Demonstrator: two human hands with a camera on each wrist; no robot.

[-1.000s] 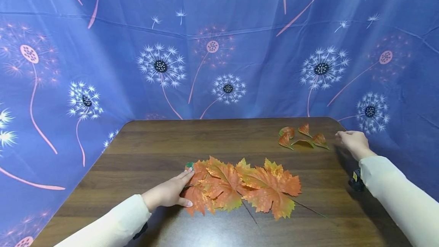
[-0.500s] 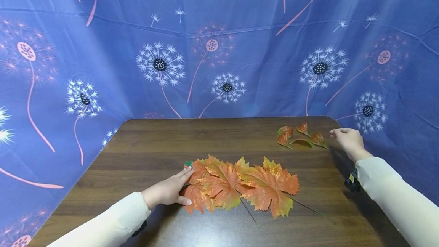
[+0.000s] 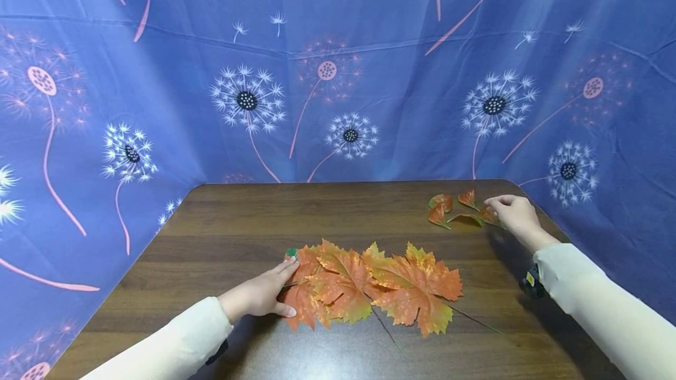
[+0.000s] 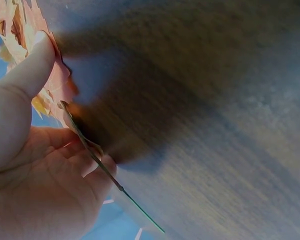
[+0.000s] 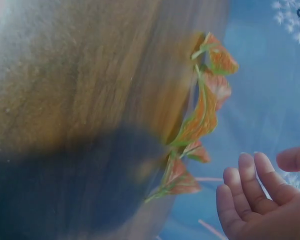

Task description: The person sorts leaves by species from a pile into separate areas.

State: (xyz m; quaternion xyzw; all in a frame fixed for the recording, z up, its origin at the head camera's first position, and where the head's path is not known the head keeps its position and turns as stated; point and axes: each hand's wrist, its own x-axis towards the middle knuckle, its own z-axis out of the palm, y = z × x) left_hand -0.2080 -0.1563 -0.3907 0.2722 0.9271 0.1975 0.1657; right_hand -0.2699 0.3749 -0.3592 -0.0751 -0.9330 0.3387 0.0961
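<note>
Large orange-and-yellow artificial maple leaves (image 3: pixel 417 292) lie overlapping in a row on the table, with thin dark stems (image 3: pixel 472 320) pointing right and toward the front. My left hand (image 3: pixel 259 293) rests on the leftmost leaf (image 3: pixel 303 305), fingers and thumb spread. In the left wrist view the thumb presses on a leaf (image 4: pixel 60 82), and a stem (image 4: pixel 106 172) runs past the fingers. At the back right, several small curled orange-green leaves (image 3: pixel 439 214) lie in a cluster. Over its right end hovers my right hand (image 3: pixel 516 219), its loosely bent fingers apart from the leaves (image 5: pixel 202 117) in the right wrist view.
The brown wooden table (image 3: pixel 222 216) has rounded back corners. Behind it hangs a blue cloth (image 3: pixel 401 92) printed with dandelions. A small green piece (image 3: pixel 291 253) shows by the left fingertips.
My right hand has moved left from beside the small leaves to over the rightmost one. The left hand and the large leaves stay where they were.
</note>
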